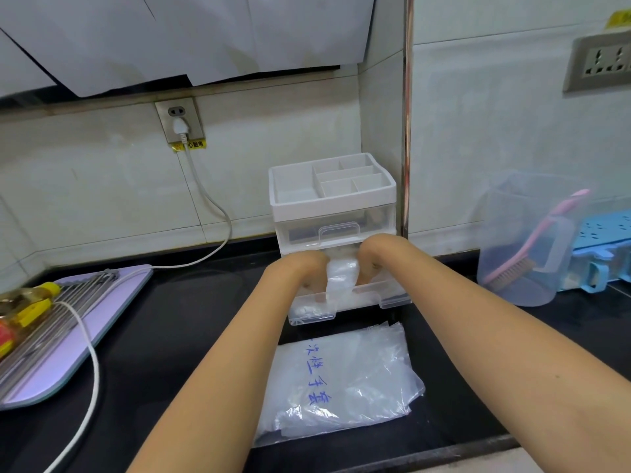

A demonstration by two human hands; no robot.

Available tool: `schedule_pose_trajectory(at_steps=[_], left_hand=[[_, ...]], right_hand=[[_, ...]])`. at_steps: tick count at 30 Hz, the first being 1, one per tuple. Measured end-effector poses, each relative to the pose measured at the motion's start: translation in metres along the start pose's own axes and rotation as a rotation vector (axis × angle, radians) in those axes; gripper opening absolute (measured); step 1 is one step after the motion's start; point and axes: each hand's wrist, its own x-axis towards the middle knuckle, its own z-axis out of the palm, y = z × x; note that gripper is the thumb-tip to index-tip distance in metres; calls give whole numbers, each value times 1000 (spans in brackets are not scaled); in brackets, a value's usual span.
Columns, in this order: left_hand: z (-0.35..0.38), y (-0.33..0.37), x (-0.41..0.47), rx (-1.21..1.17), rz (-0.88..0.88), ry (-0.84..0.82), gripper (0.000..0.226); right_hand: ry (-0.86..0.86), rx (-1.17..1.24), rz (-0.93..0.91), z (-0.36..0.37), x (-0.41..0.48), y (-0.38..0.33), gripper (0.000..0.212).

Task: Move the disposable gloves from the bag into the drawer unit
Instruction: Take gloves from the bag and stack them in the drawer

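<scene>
On the black worktop point(205, 319), nearest the camera, lies a crumpled clear plastic bag point(341, 380) printed with blue Chinese characters, of which 次性手套 can be read. Farther back, on the tiled wall, a yellow sticker point(189, 145) under a steel wall socket point(179, 121) shows 心触电 in black. Its start is crossed by the white cable point(211, 206) that hangs from the plug.

Both bare forearms reach forward, side by side, to a white-and-clear plastic drawer unit point(333, 199) that stands in the wall corner. Its lower clear drawer point(386, 298) is pulled out, and the upper one is closed. The left hand point(300, 268) and the right hand point(372, 257) bend sharply down at the wrist into the open drawer, backs upward.

Between them stands a wad of translucent disposable gloves point(341, 278), touching both hands, with its lower part in the open drawer. The fingers point down inside the drawer and are blurred behind its clear wall. I cannot tell whether they are clenched on the wad or only press against it.
</scene>
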Motion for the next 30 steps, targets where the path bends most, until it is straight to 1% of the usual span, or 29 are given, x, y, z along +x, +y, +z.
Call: schedule_pose_trajectory(at_steps=[3,5,7,10,13,15,17,21,23,26,30], left_hand=[[-2,-1,-4,-28,7,-15,74],[0,-1,-5,-89,11,-27,70],[2,0,-7,-130,6,-19,67],[4,3,-10,-167,-3,21,63],[2,5,-17,-295,-3,78,59],[-1,6,-26,-404,9,164,58],[-3,9,-39,-502,39,291,50],[8,18,-72,-711,99,572,20],[22,25,-88,-791,117,648,20],[50,36,-103,-892,141,620,18],[96,52,-94,-897,148,506,9]], right_hand=[[2,24,-23,1,1,-2,47],[-13,115,-32,3,-1,-1,58],[2,270,-48,4,-6,2,69],[183,506,-105,4,-18,15,63],[318,641,-136,2,-36,30,50],[403,745,-157,1,-50,40,35],[473,845,-174,5,-66,49,22],[564,983,-172,26,-88,62,23],[579,1076,-153,44,-97,67,25],[592,1185,-98,82,-104,69,26],[549,1202,-2,133,-93,60,23]])
